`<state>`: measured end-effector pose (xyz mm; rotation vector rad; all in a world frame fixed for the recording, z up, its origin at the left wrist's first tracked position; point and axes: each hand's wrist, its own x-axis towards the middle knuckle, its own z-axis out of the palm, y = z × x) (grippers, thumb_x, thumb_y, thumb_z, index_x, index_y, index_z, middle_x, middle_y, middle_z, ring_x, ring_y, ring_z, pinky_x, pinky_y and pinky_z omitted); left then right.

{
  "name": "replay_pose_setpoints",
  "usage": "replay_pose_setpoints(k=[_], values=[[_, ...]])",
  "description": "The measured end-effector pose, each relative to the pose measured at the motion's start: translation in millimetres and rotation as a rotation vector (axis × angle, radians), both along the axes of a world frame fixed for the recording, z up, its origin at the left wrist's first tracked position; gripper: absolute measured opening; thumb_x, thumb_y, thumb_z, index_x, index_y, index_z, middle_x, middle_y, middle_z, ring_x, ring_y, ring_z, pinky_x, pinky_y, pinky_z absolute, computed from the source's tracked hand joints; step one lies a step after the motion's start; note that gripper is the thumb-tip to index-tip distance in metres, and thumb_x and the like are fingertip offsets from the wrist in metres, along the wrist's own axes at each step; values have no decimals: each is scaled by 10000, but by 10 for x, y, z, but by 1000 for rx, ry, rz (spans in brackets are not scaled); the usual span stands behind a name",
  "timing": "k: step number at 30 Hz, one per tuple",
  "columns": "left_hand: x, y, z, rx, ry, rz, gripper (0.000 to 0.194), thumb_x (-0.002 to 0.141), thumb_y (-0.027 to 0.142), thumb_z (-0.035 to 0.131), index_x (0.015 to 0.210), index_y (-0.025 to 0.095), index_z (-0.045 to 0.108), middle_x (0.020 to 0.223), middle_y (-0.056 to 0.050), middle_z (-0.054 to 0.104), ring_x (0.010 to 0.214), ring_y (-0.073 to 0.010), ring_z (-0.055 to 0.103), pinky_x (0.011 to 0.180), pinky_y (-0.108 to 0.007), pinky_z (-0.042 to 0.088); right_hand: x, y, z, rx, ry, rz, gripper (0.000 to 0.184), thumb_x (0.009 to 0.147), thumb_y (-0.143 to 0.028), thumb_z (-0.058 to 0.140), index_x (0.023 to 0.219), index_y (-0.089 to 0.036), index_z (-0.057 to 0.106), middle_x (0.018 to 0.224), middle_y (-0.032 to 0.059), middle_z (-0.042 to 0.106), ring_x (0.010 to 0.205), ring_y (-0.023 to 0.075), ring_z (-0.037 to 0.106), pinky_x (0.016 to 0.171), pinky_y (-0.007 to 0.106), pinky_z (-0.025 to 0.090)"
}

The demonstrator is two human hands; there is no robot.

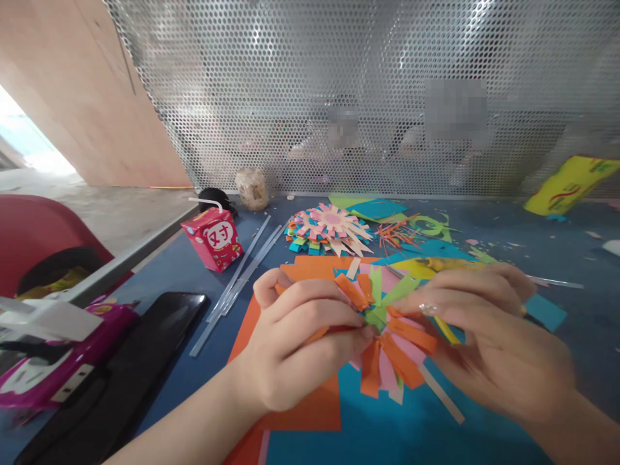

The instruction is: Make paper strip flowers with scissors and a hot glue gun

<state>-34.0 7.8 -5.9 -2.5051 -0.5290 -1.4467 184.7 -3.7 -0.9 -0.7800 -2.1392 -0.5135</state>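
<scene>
Between my two hands is a layered paper flower (380,371) with orange, pink and green strips around a green middle. My left hand (300,336) is closed, its thumb and fingertips pinching the left side of the flower near its centre. From the other side, my right hand (494,342) holds the flower's right edge, fingertips by the orange strips; a small shiny bit sits on one finger. Just behind my right hand lies a yellow glue gun (445,263), partly hidden by the fingers. Orange sheets (310,407) and blue sheets (329,445) lie beneath.
Finished-looking paper flowers (329,226) are stacked behind, near paper scraps (397,236). Clear glue sticks (237,278), a red drink box (213,239) and a black phone (121,368) lie left. A jar (252,188) and yellow packet (571,186) stand by the perforated metal panel (290,84).
</scene>
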Motion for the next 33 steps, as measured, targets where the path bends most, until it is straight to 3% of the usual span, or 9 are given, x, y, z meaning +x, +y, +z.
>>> replay_pose_setpoints(k=[28,33], values=[[0,-5,-18,-12,-1,-11,139,801,78,585,854,182,660,807,10,698,862,-140,605,732,-351,302,2,4,-14,-37,-37,-9,195,811,-84,558,890,-254,506,849,-30,621,839,135,536,764,326,362],[21,-1,-36,3,-31,-17,125,812,80,577,834,168,663,804,3,693,861,-140,603,730,-356,297,-24,12,-10,-23,21,10,96,861,-148,514,852,-243,510,844,-33,634,822,125,540,749,342,358]])
